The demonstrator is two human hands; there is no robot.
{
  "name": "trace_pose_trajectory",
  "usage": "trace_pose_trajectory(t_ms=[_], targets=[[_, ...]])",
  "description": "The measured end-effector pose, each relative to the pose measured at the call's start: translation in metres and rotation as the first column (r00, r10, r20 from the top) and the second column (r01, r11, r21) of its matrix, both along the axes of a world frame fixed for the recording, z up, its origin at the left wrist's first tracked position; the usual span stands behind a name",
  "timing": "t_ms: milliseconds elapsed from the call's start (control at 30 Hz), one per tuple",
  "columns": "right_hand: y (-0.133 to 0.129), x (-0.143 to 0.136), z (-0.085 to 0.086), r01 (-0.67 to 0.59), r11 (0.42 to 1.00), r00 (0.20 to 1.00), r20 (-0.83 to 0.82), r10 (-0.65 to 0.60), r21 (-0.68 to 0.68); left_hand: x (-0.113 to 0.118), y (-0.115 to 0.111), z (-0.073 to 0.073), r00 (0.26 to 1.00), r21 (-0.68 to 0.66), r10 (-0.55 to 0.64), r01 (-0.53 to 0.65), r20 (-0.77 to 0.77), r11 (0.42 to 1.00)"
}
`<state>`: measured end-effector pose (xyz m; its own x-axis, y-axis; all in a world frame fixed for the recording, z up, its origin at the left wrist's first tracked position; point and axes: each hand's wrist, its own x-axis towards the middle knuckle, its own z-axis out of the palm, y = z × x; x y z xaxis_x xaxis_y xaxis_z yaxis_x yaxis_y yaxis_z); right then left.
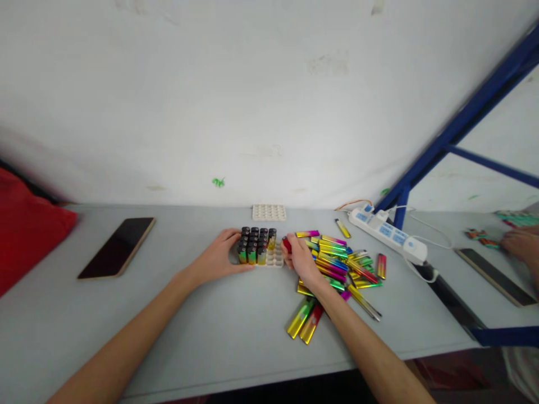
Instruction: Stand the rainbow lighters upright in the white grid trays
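Observation:
A white tray with round slots stands mid-table, its left part filled with several upright lighters with black tops. My left hand rests at the tray's left side, thumb and fingers spread around the corner of the lighter block. At the tray's right side, my right hand is closed on a red lighter, held close to the slots. A loose pile of shiny coloured lighters lies right of and partly beneath my right wrist. Two larger-looking lighters lie nearer the front edge.
Behind the filled tray lies another white tray. A dark phone and red fabric are at left. A power strip with cables and a blue frame stand right. Beyond it are another person's hand and a dark device.

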<state>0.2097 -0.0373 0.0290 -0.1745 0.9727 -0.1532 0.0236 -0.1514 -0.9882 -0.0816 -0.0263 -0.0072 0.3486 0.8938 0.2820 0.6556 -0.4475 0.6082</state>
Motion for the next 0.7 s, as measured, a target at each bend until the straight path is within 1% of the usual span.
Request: trace_pose_trajectory(t_ms=[100,200,300,367,433,500,533,600,700], targets=[[0.001,0.001,0.002,-0.006,1.000,0.999,-0.044,0.005,-0.019,0.000,-0.002,0.001,1.000,0.003,-0.005,0.005,-0.013,1.000],[0.000,0.003,0.003,-0.030,0.999,0.994,-0.100,0.031,0.018,-0.001,-0.003,0.002,1.000,0.012,-0.009,0.009,-0.015,1.000],[-0.002,0.008,0.004,-0.024,0.992,0.996,-0.082,0.035,0.126,-0.001,-0.004,0.001,1.000,0.038,-0.010,0.011,-0.007,0.999],[-0.003,0.013,0.005,-0.023,0.968,1.000,0.014,0.020,0.248,-0.001,-0.004,0.000,1.000,0.050,-0.012,0.013,-0.003,0.999],[-0.005,0.017,0.007,-0.029,0.909,0.989,0.146,-0.035,0.415,-0.001,-0.004,-0.001,1.000,0.054,-0.013,0.012,0.002,0.998],[-0.006,0.022,0.009,-0.059,0.816,0.958,0.263,-0.116,0.575,0.000,-0.004,-0.002,1.000,0.058,-0.013,0.013,0.009,0.998],[-0.006,0.024,0.010,-0.085,0.772,0.941,0.306,-0.146,0.630,0.000,-0.004,-0.002,1.000,0.062,-0.014,0.013,0.013,0.998],[-0.007,0.027,0.010,-0.134,0.716,0.915,0.362,-0.176,0.685,0.000,-0.004,-0.001,1.000,0.065,-0.017,0.016,0.016,0.998],[-0.006,0.030,0.005,-0.152,0.678,0.899,0.386,-0.209,0.719,0.000,-0.005,-0.001,1.000,0.053,-0.019,0.018,0.016,0.998]])
